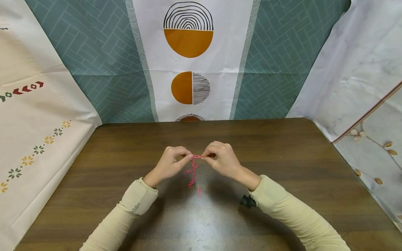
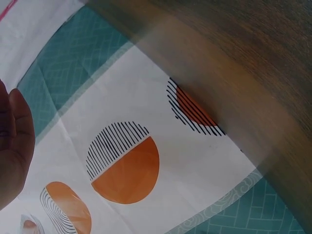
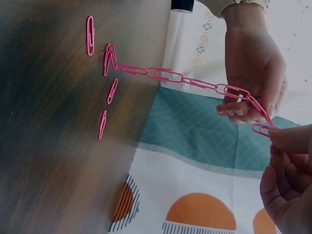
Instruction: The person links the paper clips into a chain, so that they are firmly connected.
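A chain of linked pink paper clips hangs from the two raised hands, its lower links folded on the table. My left hand pinches the chain near its top between thumb and fingers. Facing it, my right hand pinches a pink paper clip at the top end, and the fingertips of both hands are close together. Loose pink paper clips lie by the chain's foot: one to the left, one to the right, and one nearer the body. The left wrist view shows only part of a hand.
The brown wooden table reaches back to a patterned cloth. White cloths hang at the left and right. A small black device sits beside the right sleeve cuff.
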The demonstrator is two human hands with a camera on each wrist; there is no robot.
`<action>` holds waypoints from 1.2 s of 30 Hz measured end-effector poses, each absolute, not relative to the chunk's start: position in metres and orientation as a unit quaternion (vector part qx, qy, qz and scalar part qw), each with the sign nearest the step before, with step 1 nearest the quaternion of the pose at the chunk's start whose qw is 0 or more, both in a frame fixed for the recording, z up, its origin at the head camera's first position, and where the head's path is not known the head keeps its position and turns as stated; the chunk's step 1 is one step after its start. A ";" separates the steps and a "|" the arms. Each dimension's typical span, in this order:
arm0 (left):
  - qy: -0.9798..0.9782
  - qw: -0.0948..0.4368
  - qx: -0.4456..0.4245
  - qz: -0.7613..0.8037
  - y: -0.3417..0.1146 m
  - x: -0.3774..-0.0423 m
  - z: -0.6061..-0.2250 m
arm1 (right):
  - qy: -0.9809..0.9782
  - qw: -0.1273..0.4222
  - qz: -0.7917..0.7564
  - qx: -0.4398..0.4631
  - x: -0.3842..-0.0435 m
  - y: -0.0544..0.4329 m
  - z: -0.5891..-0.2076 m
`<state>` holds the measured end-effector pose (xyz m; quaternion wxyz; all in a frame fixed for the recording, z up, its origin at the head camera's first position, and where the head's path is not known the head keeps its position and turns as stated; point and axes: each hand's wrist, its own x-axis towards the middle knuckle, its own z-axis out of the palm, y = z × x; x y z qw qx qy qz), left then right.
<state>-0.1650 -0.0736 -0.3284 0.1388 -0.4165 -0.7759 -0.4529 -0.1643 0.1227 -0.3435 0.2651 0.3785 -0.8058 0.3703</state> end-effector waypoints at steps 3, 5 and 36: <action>-0.774 0.138 -0.419 -0.455 -0.074 -0.165 -0.329 | -0.803 0.267 0.372 0.381 -0.165 0.123 -0.344; -0.773 0.138 -0.420 -0.455 -0.075 -0.165 -0.328 | -0.802 0.268 0.373 0.382 -0.165 0.123 -0.345; -0.764 0.126 -0.437 -0.457 -0.080 -0.179 -0.346 | -0.771 0.299 0.396 0.401 -0.168 0.131 -0.347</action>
